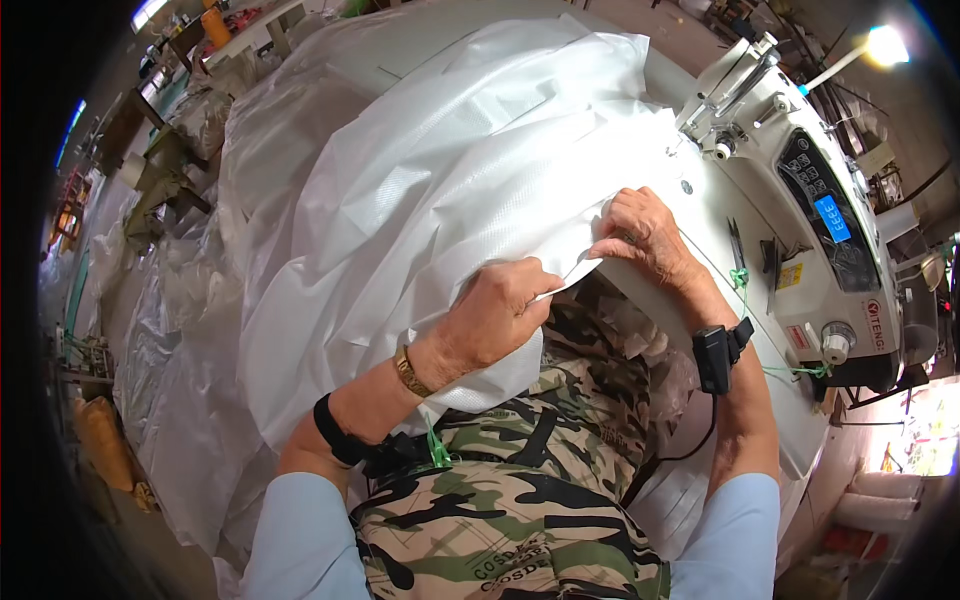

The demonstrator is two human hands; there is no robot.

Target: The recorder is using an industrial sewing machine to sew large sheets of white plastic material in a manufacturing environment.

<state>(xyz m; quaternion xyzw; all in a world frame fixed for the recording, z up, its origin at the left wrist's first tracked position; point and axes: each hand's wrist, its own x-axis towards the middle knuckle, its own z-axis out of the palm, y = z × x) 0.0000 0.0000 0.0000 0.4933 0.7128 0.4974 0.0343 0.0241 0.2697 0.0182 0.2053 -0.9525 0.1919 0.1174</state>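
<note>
A big sheet of white woven plastic fabric (440,170) spreads over the table and hangs down toward my lap. My left hand (505,310) is closed on its near edge, thumb and fingers pinching a narrow fold. A little farther right, my right hand (640,235) grips the same edge, so a short stretch of it runs taut between the two. Just beyond my right hand stands a white sewing machine (850,250) with a lit blue display. The fabric's far right part lies close to the needle area.
Small thread snips (737,245) with green string lie on the machine bed. A bright lamp (886,45) shines at the upper right. Clear plastic sheeting (190,370) is heaped on the left. A camouflage apron (500,500) covers my lap below the fabric.
</note>
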